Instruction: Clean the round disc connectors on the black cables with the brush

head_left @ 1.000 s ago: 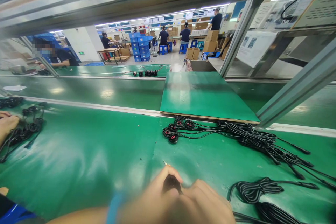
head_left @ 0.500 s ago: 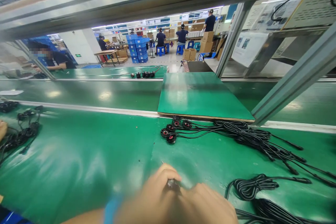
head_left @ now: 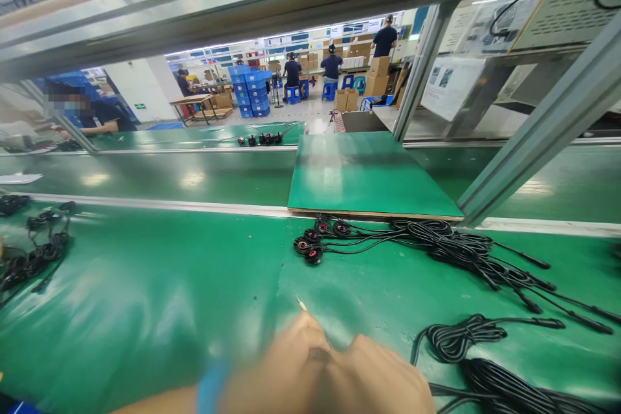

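Both hands are together at the bottom middle, blurred and seen mostly from the back. My left hand (head_left: 288, 362), with a blue band (head_left: 212, 385) at its wrist, is closed. A thin, pale, pointed thing (head_left: 301, 305) sticks out beyond its fingers; its kind does not show. Pressed close beside it, my right hand (head_left: 383, 375) is closed too, and what lies in its fingers is hidden. To the right lie a coiled black cable (head_left: 458, 339) and a cable bundle (head_left: 504, 385). Farther off are black round parts with red centres (head_left: 313, 253), with cables attached.
A green mat (head_left: 160, 284) covers the bench. Behind it a green board (head_left: 359, 174) bridges a channel. Several cables (head_left: 451, 242) lie at right, more black parts (head_left: 46, 249) at left. A metal post (head_left: 543, 110) slants at right. A co-worker (head_left: 97, 110) sits across the bench.
The pointed thing now protrudes farther from my left hand, and the dark, shiny thing seen between my hands is covered. The view has shifted slightly. The other person's hand at far left has mostly left view.
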Action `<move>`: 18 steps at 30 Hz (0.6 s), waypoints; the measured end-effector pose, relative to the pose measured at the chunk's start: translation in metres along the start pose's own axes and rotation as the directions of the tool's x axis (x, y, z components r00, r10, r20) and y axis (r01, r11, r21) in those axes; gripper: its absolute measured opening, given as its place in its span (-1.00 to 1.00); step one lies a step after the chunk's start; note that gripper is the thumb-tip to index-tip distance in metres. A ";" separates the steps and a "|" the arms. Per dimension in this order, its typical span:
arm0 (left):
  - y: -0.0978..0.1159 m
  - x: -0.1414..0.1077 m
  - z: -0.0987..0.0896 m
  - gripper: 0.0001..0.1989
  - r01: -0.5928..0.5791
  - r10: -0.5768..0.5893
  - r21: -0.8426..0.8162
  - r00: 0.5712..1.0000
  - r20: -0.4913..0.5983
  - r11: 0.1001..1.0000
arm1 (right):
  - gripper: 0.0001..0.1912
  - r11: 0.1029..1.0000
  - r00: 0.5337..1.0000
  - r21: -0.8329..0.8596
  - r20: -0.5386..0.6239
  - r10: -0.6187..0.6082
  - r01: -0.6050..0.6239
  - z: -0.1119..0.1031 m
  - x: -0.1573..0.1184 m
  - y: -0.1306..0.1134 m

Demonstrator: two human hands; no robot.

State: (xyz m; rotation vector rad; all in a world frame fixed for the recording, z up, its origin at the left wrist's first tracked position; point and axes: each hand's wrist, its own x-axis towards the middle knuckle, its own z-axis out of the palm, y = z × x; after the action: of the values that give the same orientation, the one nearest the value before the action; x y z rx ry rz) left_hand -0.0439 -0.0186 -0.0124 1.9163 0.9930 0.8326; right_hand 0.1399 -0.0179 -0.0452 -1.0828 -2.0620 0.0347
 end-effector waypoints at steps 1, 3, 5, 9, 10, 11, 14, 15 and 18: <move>-0.002 0.000 0.002 -0.84 0.062 -0.062 -0.038 0.998 0.002 0.997 | -0.79 0.997 0.998 0.064 0.044 0.039 -0.042 -0.002 0.003 0.002; -0.005 0.001 0.006 -0.74 0.204 -0.200 -0.135 0.979 0.044 0.969 | -0.87 0.971 0.981 0.190 0.159 0.114 -0.144 -0.007 0.010 0.007; -0.006 0.001 0.008 -0.66 0.302 -0.288 -0.239 0.953 0.092 0.923 | -0.89 0.937 0.960 0.278 0.238 0.146 -0.212 -0.010 0.015 0.009; -0.004 0.000 0.005 -0.64 0.288 -0.271 -0.262 0.957 0.099 0.921 | -0.91 0.908 0.939 0.310 0.283 0.197 -0.284 -0.008 0.017 0.007; -0.002 0.000 0.004 -0.65 0.277 -0.259 -0.242 0.960 0.105 0.930 | -0.92 0.895 0.929 0.315 0.294 0.223 -0.315 -0.007 0.016 0.006; 0.000 0.000 0.002 -0.67 0.268 -0.248 -0.220 0.962 0.116 0.938 | -0.92 0.881 0.919 0.326 0.313 0.241 -0.342 -0.005 0.016 0.007; 0.006 0.004 -0.002 -0.72 0.256 -0.228 -0.177 0.959 0.168 0.950 | -0.90 0.852 0.892 0.360 0.387 0.235 -0.381 -0.002 0.015 0.010; 0.008 0.005 -0.003 -0.72 0.259 -0.228 -0.171 0.956 0.183 0.951 | -0.89 0.848 0.884 0.361 0.407 0.231 -0.388 -0.001 0.015 0.011; 0.010 0.007 -0.004 -0.72 0.270 -0.227 -0.200 0.951 0.210 0.942 | -0.86 0.842 0.864 0.344 0.439 0.247 -0.415 -0.001 0.015 0.012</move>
State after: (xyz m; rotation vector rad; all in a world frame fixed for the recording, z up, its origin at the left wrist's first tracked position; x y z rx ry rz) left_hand -0.0404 -0.0151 -0.0006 1.6003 0.9593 0.5827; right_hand 0.1440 -0.0007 -0.0394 -1.2055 -2.0176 0.9065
